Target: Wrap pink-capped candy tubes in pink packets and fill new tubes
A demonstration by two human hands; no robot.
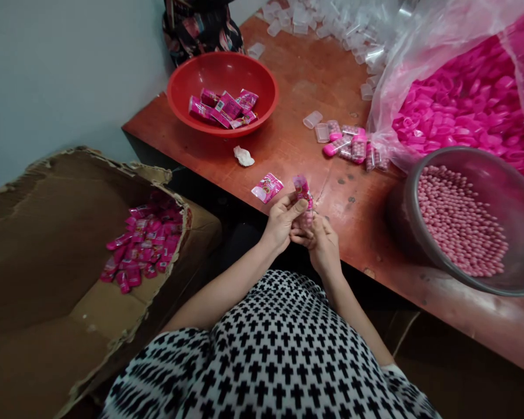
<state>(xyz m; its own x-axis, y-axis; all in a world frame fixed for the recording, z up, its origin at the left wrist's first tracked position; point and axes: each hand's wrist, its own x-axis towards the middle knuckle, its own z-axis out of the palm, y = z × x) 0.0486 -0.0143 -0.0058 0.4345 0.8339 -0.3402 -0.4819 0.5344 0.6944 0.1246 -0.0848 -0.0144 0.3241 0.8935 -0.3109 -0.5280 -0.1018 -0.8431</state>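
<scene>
Above the table's front edge, my left hand point(283, 220) grips a pink printed wrapper sleeve point(301, 185) between thumb and fingers. My right hand point(323, 238) pinches the lower end of a small clear container of pink candy balls point(306, 219), whose upper part sits inside the sleeve. Both hands are closed on this one piece, and the fingers hide part of it. Beside my left hand, a flat pink wrapper point(268, 187) lies on the table. Further right lie several filled containers with pink caps point(353, 143).
A red bowl point(222, 125) holds pink wrappers; a crumpled white scrap point(243, 156) lies before it. At right stand a grey bucket point(413, 198) of pink balls and a plastic bag point(386, 105) of pink caps. Clear containers point(349, 29) cover the back. A cardboard box point(35, 244) holds wrapped pieces.
</scene>
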